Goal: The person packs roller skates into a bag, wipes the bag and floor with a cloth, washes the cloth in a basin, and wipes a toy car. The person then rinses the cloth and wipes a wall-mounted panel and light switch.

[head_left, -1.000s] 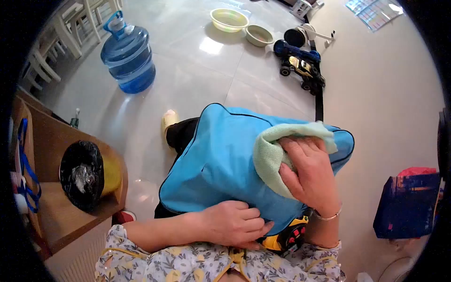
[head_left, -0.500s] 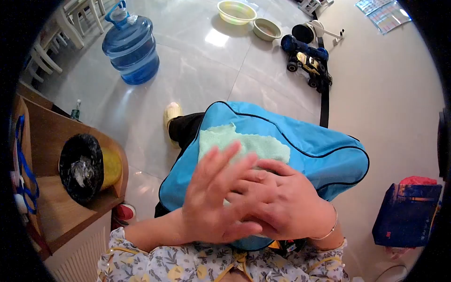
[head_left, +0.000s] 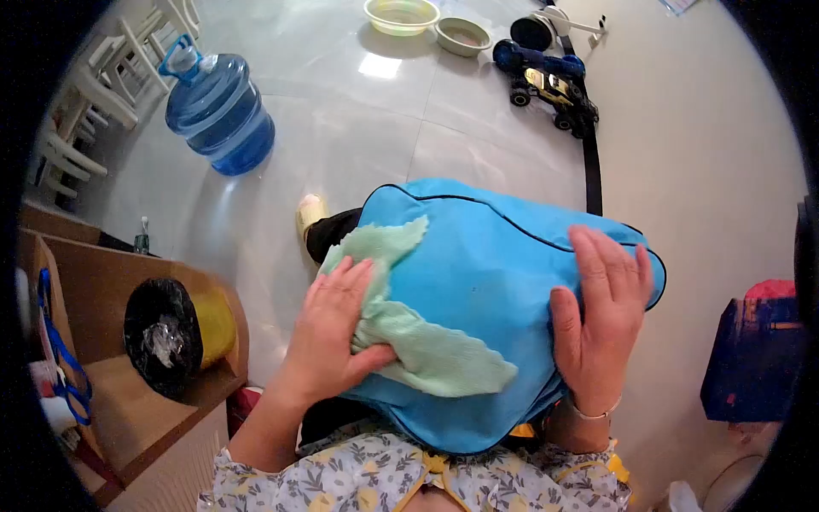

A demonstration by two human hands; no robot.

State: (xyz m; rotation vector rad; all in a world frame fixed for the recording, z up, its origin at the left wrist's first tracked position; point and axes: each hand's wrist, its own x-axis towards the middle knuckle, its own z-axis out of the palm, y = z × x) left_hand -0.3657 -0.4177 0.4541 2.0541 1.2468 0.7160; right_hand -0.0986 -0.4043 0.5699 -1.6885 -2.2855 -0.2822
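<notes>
A bright blue fabric cover with black piping (head_left: 486,264) lies across my lap. On its left part is a crumpled pale green cloth (head_left: 435,346). My left hand (head_left: 337,333) presses on the cloth's left side, fingers spread and thumb apart. Over the cover's right side rests my right hand (head_left: 606,316), with its fingers extended, a thin bracelet on the wrist and no cloth under it. The cover hides what lies beneath it.
A large blue water bottle (head_left: 222,111) stands on the floor, upper left. Two basins (head_left: 463,37) and a toy car (head_left: 554,96) are farther forward. A black-lined bin (head_left: 162,337) sits at left, a dark blue bag (head_left: 755,358) at right.
The green cloth has gone from under my right hand to my left hand on the cover's left side. My right hand has moved back to the right edge, and my hands are now apart.
</notes>
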